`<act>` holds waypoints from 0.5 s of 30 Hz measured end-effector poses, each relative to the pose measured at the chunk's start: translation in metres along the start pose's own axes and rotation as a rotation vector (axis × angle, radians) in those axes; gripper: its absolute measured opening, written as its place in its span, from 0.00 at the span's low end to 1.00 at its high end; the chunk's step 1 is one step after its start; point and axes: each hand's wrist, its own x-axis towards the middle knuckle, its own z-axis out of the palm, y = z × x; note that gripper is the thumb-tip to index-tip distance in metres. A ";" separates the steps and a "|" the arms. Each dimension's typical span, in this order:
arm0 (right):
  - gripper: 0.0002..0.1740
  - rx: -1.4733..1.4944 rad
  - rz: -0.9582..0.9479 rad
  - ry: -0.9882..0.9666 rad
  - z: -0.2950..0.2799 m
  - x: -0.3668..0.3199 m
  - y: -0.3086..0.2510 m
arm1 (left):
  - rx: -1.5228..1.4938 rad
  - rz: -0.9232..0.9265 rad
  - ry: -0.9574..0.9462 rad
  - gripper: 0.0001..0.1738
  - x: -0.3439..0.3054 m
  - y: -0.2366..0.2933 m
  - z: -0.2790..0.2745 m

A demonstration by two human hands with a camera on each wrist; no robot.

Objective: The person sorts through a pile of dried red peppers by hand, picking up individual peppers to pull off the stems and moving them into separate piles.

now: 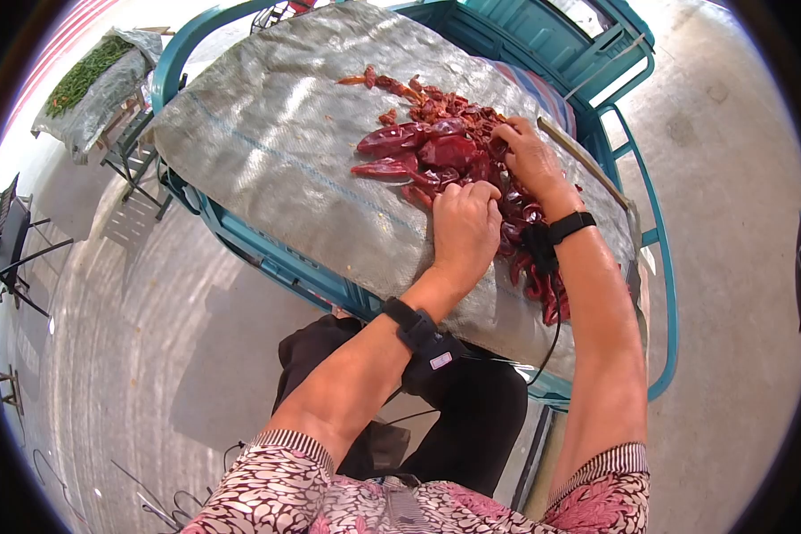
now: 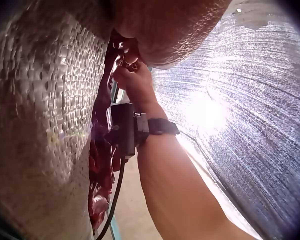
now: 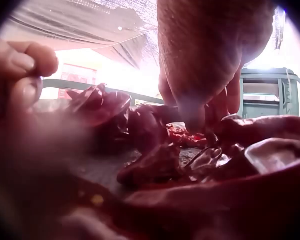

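A pile of glossy dark red dried chili peppers (image 1: 449, 153) lies on a grey woven sheet (image 1: 267, 133). My left hand (image 1: 465, 230) is at the near side of the pile with bent fingers, its fingertips right at the peppers; I cannot tell what lies between them. In the right wrist view, fingers (image 3: 25, 95) of that hand show at the left edge. Farther back, my right hand (image 1: 534, 160) reaches down into the pile, its fingers curled round a dried chili pepper (image 2: 121, 64) in the left wrist view. Its fingertips are partly hidden.
Smaller orange-red chili pieces (image 1: 436, 102) lie at the pile's far side. The sheet covers a teal cart bed with a metal rail (image 1: 672, 311). A wooden stick (image 1: 587, 165) lies along its right side. Green produce (image 1: 89, 73) sits on a stand at left, near a black chair (image 1: 11, 236).
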 end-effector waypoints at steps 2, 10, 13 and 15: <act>0.23 0.051 0.046 0.108 -0.011 -0.002 0.010 | -0.009 0.003 0.001 0.08 0.000 0.001 0.000; 0.25 0.230 0.243 0.441 -0.064 -0.058 -0.025 | -0.525 -0.180 -0.124 0.29 0.011 0.028 -0.014; 0.24 0.243 0.192 0.402 -0.066 -0.080 -0.061 | -0.724 -0.340 -0.258 0.39 0.018 0.035 -0.024; 0.24 0.246 0.128 0.434 -0.055 -0.090 -0.072 | -0.595 -0.185 -0.235 0.33 0.018 0.031 -0.019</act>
